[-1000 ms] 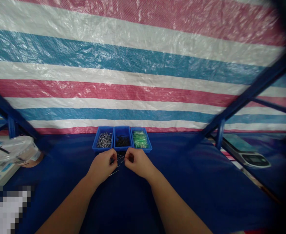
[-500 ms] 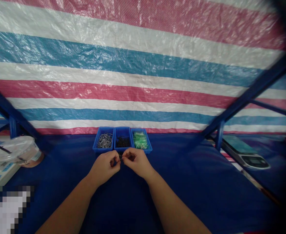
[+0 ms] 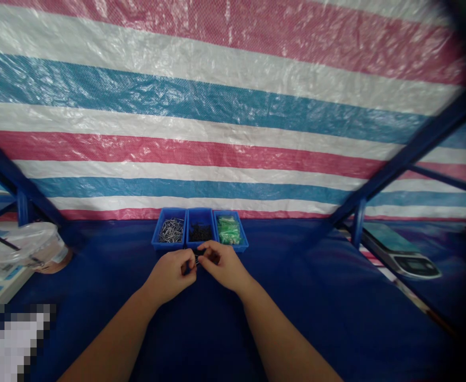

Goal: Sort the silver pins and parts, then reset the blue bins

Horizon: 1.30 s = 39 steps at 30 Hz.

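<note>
Just in front of three small blue bins, my left hand [image 3: 174, 273] and my right hand [image 3: 225, 265] are pinched close together. Between their fingertips show small thin metal pieces [image 3: 196, 258], too small to make out fully. The left bin holds silvery metal pins [image 3: 172, 230], the middle one small black parts [image 3: 200, 232], and the right one green-and-clear plastic packets [image 3: 228, 230]. My fingertips are nearest to the middle bin's front edge.
A dark blue surface [image 3: 312, 307] lies under my arms. At the left are a clear lidded tub [image 3: 37, 244] and a white box. A digital scale [image 3: 415, 264] sits at the right beyond a blue frame bar [image 3: 399, 151]. Behind hangs striped sheeting.
The fingers of my right hand have shifted slightly up and left over the small pieces. My left hand has barely moved.
</note>
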Available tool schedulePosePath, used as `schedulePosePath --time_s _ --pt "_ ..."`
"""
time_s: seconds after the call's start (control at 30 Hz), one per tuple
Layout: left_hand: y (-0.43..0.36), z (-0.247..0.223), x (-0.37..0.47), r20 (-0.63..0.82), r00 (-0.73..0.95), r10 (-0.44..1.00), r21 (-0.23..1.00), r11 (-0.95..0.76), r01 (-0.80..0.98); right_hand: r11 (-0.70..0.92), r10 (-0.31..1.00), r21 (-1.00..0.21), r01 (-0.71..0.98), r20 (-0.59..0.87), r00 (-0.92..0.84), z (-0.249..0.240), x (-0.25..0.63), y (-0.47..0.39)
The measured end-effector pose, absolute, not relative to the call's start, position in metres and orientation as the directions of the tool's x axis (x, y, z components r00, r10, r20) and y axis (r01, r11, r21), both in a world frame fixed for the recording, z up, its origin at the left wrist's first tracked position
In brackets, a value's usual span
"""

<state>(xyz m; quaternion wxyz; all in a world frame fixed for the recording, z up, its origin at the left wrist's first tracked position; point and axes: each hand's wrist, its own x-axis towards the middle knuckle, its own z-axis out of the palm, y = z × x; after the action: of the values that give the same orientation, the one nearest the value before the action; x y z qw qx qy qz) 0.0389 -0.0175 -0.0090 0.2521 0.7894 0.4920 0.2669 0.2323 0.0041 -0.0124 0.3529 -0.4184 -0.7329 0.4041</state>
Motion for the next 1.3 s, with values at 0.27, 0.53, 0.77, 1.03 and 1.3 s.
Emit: schedulePosePath --time_s 0.27,0.53,0.77,1.03,1.3 --pt "-0.018 -0.008 0.04 0.199 0.337 0.92 0.652 -0.381 0.656 0.28 0.866 -0.93 0.238 0.137 -0.481 -0.019 0.227 0.004" --pt "-0.011 -0.015 0.033 0.124 0.236 0.964 0.58 -0.264 0.771 0.279 0.939 -0.905 0.321 0.188 -0.288 -0.02 0.238 0.014" --pt "-0.009 -0.026 0.031 0.018 0.257 0.966 0.458 -0.237 0.857 0.232 0.968 -0.564 0.792 0.057 -0.242 -0.008 0.246 0.008" --pt "-0.012 -0.027 0.037 -0.009 0.256 0.967 0.386 -0.233 0.893 0.215 0.972 -0.368 0.905 -0.014 -0.236 -0.013 0.232 0.001" --pt "-0.014 -0.019 0.039 -0.046 0.268 0.962 0.384 -0.23 0.894 0.214 0.968 -0.36 0.908 -0.048 -0.247 -0.011 0.226 -0.002"
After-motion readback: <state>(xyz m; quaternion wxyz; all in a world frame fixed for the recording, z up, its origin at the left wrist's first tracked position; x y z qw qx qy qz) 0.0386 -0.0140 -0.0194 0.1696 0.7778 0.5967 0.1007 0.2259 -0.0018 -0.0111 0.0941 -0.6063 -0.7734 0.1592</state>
